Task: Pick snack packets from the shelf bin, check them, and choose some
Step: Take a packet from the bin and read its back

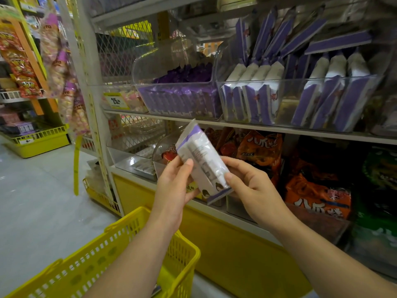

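Checking: we tilt the snack packet [204, 164], printed face toward us, below the shelf bin [285, 80], likely to read it.
Left grip [174, 186]: pinching its side edge.
Right grip [251, 190]: pinching the lower end.

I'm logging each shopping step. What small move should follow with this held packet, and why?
Probably lower the packet into the yellow basket: left hand and right hand both pinch it, printed back toward the camera, and the basket is open just below.
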`<action>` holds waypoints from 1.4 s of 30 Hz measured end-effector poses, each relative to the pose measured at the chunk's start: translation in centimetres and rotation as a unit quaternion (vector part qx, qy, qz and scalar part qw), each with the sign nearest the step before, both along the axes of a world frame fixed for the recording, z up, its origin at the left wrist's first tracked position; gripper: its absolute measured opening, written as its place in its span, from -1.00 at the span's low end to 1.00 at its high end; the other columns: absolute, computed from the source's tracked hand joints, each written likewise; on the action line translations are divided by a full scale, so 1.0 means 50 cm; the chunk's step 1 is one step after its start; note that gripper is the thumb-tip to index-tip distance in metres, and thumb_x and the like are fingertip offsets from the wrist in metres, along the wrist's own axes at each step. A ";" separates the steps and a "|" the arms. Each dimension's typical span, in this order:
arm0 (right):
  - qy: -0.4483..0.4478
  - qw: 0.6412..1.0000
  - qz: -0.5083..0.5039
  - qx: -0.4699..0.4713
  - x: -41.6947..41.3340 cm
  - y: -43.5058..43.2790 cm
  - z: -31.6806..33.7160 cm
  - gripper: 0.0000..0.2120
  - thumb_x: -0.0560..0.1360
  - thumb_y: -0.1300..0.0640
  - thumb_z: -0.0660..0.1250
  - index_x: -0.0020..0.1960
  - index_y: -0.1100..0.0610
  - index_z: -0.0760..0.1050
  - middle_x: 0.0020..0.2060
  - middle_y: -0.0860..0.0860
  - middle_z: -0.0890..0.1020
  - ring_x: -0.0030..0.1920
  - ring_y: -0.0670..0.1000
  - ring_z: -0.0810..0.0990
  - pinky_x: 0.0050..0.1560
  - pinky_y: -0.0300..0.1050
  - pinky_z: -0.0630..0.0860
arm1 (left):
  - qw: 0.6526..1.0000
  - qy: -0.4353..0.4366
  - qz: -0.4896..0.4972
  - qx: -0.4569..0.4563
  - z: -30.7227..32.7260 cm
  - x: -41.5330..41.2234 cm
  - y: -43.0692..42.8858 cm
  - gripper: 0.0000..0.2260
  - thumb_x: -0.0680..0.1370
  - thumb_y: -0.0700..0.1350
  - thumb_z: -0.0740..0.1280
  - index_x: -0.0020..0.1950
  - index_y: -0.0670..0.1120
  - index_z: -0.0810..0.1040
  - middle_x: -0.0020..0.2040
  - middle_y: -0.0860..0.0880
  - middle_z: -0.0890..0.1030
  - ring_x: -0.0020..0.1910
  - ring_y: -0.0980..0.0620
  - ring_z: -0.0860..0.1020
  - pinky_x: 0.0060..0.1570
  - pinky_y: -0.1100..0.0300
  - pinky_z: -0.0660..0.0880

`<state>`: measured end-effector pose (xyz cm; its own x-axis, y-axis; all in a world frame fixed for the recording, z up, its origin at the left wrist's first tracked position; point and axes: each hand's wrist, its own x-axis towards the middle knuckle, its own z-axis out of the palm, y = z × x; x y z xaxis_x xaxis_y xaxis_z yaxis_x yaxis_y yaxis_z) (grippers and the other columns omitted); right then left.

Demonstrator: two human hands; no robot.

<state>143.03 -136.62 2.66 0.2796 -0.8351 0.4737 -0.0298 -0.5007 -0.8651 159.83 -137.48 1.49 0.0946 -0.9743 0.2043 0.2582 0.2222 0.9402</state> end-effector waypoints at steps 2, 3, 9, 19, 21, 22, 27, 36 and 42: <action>-0.057 0.998 0.008 0.021 0.003 0.000 0.004 -0.59 0.61 0.27 0.18 0.30 -0.17 0.40 0.09 -0.15 0.67 0.10 -0.07 0.66 -0.02 -0.19 0.62 | 0.996 -0.073 -0.025 -0.036 0.009 -0.008 0.010 -0.57 0.55 0.01 0.34 0.39 0.27 0.39 0.15 0.07 0.65 0.11 0.03 0.64 -0.01 -0.04 0.61; -0.083 0.996 0.013 0.028 0.005 0.002 0.007 -0.56 0.61 0.28 0.18 0.30 -0.20 0.38 0.10 -0.14 0.67 0.10 -0.07 0.66 -0.05 -0.19 0.62 | 0.993 -0.101 -0.047 -0.050 0.014 -0.009 0.015 -0.47 0.53 -0.03 0.35 0.45 0.30 0.29 0.20 0.08 0.62 0.14 0.04 0.62 0.04 -0.03 0.60; -0.141 0.988 -0.046 0.043 -0.005 0.015 0.051 -0.60 0.63 0.24 0.16 0.38 -0.11 0.40 0.23 -0.06 0.60 0.17 -0.06 0.62 0.08 0.04 0.62 | 0.964 -0.163 -0.195 -0.083 0.071 0.012 0.039 -0.23 0.43 -0.24 0.42 0.30 0.52 0.20 0.28 0.14 0.57 0.25 0.06 0.56 0.13 0.11 0.57; 0.157 0.961 -0.171 -0.148 -0.108 0.057 0.243 -0.52 0.49 -0.08 0.34 0.38 -0.26 0.33 0.20 -0.24 0.48 0.12 -0.20 0.54 0.10 -0.19 0.50 | 0.933 -0.237 0.088 -0.256 0.291 -0.053 0.059 -0.73 0.48 -0.03 0.45 0.18 0.05 0.63 0.01 0.16 0.70 -0.06 0.27 0.64 -0.17 0.41 0.53; 0.248 0.917 -0.238 -0.203 -0.137 0.053 0.292 -0.58 0.51 -0.08 0.35 0.35 -0.08 0.46 0.06 -0.16 0.60 -0.04 -0.18 0.55 -0.05 -0.24 0.48 | 0.922 -0.253 0.112 -0.270 0.329 -0.081 0.047 -0.73 0.49 0.00 0.45 0.17 0.03 0.63 0.01 0.14 0.68 -0.12 0.26 0.63 -0.18 0.39 0.52; 0.290 0.893 -0.264 -0.222 -0.152 0.050 0.316 -0.62 0.51 -0.08 0.34 0.31 -0.04 0.51 0.01 -0.11 0.65 -0.09 -0.15 0.57 -0.08 -0.19 0.51 | 0.915 -0.267 0.123 -0.276 0.350 -0.096 0.039 -0.76 0.49 0.00 0.44 0.15 0.04 0.64 -0.02 0.14 0.68 -0.17 0.25 0.62 -0.18 0.35 0.52; 0.563 0.715 -0.338 -0.241 -0.211 0.024 0.399 -0.71 0.55 -0.15 0.22 0.20 -0.11 0.55 0.04 -0.06 0.64 -0.04 0.02 0.60 -0.28 -0.11 0.45 | 0.885 -0.345 0.138 -0.279 0.437 -0.161 -0.020 -0.94 0.49 0.04 0.44 -0.09 0.09 0.62 -0.31 0.03 0.62 -0.39 0.17 0.51 -0.37 0.28 0.42; 0.700 0.629 -0.283 -0.186 -0.225 -0.013 0.425 -0.69 0.56 0.03 0.21 0.29 0.00 0.46 0.14 0.08 0.57 0.15 0.17 0.54 -0.02 -0.01 0.48 | 0.813 -0.521 0.143 -0.218 0.488 -0.246 -0.131 -0.81 0.49 0.13 0.41 -0.02 0.06 0.56 -0.21 0.06 0.56 -0.17 0.07 0.55 -0.18 0.16 0.48; 0.719 0.637 -0.228 -0.157 -0.225 -0.019 0.453 -0.69 0.61 -0.04 0.14 0.30 -0.03 0.47 0.12 0.02 0.57 0.11 0.10 0.54 0.02 0.00 0.50 | 0.786 -0.555 0.170 -0.213 0.468 -0.266 -0.163 -0.76 0.49 0.19 0.37 0.02 0.07 0.55 -0.22 0.13 0.50 -0.17 0.08 0.54 -0.16 0.13 0.51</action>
<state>131.79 -137.60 25.30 0.3765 -0.9116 0.1650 -0.8828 -0.2991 0.3621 146.52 -145.64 24.89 -0.1327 -0.7523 0.6453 -0.8114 0.4564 0.3652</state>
